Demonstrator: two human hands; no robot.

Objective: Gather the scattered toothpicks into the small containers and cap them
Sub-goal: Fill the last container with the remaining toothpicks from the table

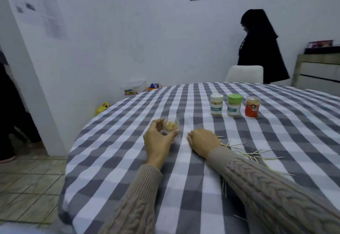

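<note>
Left hand (159, 140) curled round a small open container (171, 128), near the left edge of the table (128, 160). Fingers and thumb wrapped on its sides. Standing straight up, mouth to the ceiling, no cap on, packed with toothpicks standing on end. Right hand (202, 142) just beside it, knuckles up, fingers bent down onto the cloth. Cannot tell if any sticks are pinched under there. Loose toothpicks (253, 153) lying flat just past the right hand and sleeve, toward the right edge, a few more down by the near edge. Thin and long, pointing every which way, many fanned out toward the right. Farther back, toward the far edge, three more containers in a row: white-capped container (217, 105), green-capped container (234, 105), red container (252, 106), all upright and shut. Easy to go wrong here: open pot full and light, so a bump from the right hand or a tug on the cloth could tip it and spill everything. Sleeve could drag sticks off the near edge. Sticks picked up crossways may jam at the mouth; better lined up first.
</note>
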